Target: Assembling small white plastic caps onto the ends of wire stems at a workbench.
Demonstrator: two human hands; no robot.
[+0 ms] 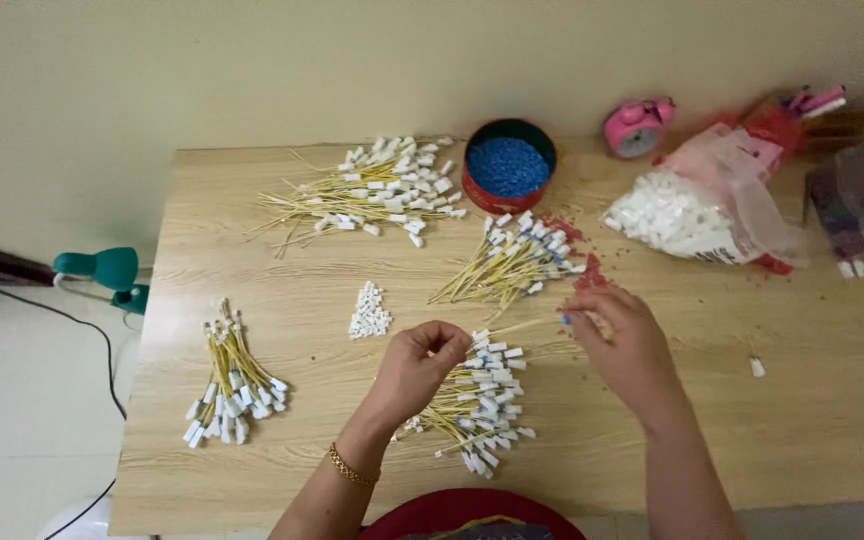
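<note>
On the wooden table lie several piles of yellow wires with white connectors, a clear bag of white connectors and a round tin of blue beads. The left hand is closed on the nearest bundle of yellow wires at the front middle. The right hand pinches one small blue piece between its fingertips.

A light wooden table fills the frame. On it lie bundles of yellow sticks with white caps: upper middle, centre, lower left, lower middle. A red tin of blue beads, a pink clock and a plastic bag of white caps sit along the top.
</note>
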